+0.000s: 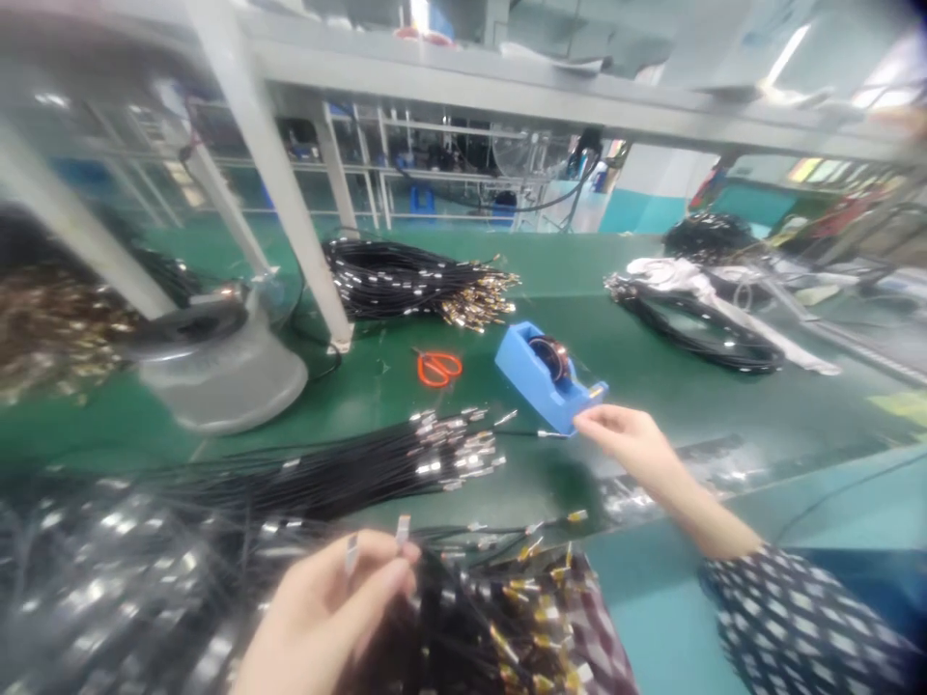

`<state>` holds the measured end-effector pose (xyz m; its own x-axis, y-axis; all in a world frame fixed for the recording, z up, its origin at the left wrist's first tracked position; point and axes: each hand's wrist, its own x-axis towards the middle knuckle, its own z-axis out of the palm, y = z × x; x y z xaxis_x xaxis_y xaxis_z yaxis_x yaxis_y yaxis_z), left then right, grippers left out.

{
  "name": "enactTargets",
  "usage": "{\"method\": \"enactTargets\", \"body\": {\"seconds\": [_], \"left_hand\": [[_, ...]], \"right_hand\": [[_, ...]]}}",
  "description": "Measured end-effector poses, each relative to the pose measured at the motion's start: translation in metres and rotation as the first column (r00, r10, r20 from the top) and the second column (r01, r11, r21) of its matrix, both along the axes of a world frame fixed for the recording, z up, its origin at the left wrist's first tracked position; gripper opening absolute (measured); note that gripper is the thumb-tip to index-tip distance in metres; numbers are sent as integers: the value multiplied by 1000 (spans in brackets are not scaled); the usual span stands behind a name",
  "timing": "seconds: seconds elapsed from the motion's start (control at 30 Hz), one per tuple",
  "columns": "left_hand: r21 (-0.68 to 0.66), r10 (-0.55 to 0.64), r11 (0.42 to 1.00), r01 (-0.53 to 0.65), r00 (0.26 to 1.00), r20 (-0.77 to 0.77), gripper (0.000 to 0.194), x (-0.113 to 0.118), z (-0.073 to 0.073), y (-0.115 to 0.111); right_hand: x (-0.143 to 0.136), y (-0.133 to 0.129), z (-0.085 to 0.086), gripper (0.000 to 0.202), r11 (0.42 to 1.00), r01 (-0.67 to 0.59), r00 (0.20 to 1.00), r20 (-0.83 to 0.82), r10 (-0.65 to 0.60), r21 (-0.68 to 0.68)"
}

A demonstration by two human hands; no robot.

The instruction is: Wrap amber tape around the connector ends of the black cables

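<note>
Right hand at the tape dispenser, left hand pinching a cable end

Blue tape dispenser [527, 381] sits on the green bench [572, 285], dark roll of tape [551, 357] seated in it. Right hand [627, 439] is at its front end, thumb and finger closed narrow, tips touching the dispenser or just beside it; can't tell if a strip of tape is between them, too blurred. Left hand [325, 603] is left of the dispenser and nearer the person, thumb against forefinger, holding a pale cable end [404, 528] upright; second pale piece at the fingers, ring or cable tip, can't tell. Step looks like drawing tape for that cable. To do it well, probably: grip the tape by its very edge, pull straight out, then down across the cutter [597, 390] in one go for a square cut. Light pull, as the dispenser may slide. Left hand should hold the cable end steady and clear of its neighbours. Watch the silver-tipped cables [362, 463] left of the dispenser and the yellow-tipped pile [536, 613] on its near side, either could snag. Scissors [438, 368] lie left of the dispenser, handy if the cut goes ragged
</note>
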<state>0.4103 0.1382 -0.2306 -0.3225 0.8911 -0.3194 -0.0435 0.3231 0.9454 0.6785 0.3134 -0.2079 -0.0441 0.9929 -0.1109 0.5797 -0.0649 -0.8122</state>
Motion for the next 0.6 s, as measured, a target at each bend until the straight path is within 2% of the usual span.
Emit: {"method": "enactTargets", "body": {"seconds": [0.03, 0.07, 0.13, 0.23, 0.3, 0.37, 0.6], "left_hand": [[17, -13, 1000, 13, 1000, -14, 41, 1, 3, 0], [39, -16, 999, 17, 1000, -23, 38, 3, 5, 1], [82, -5, 997, 9, 999, -51, 32, 4, 6, 2], [117, -30, 992, 39, 997, -73, 31, 2, 1, 1], [156, -43, 986, 55, 996, -75, 33, 0, -4, 0], [171, -36, 984, 51, 996, -85, 32, -1, -4, -1], [78, -65, 994, 79, 984, -164, 26, 7, 18, 3]], "right_hand": [[-10, -10, 5, 43, 995, -87, 994, -68, 83, -52], [-21, -20, 11, 43, 959, -243, 958, -192, 214, -146], [-43, -37, 21, 40, 851, -473, 853, -359, 377, -229], [-71, -55, 27, 38, 721, -646, 737, -450, 504, -250], [-84, -62, 24, 39, 669, -698, 697, -452, 556, -255], [-92, -66, 20, 40, 644, -718, 688, -412, 597, -265], [-104, -75, 25, 32, 656, -714, 700, -274, 659, -244]]}}
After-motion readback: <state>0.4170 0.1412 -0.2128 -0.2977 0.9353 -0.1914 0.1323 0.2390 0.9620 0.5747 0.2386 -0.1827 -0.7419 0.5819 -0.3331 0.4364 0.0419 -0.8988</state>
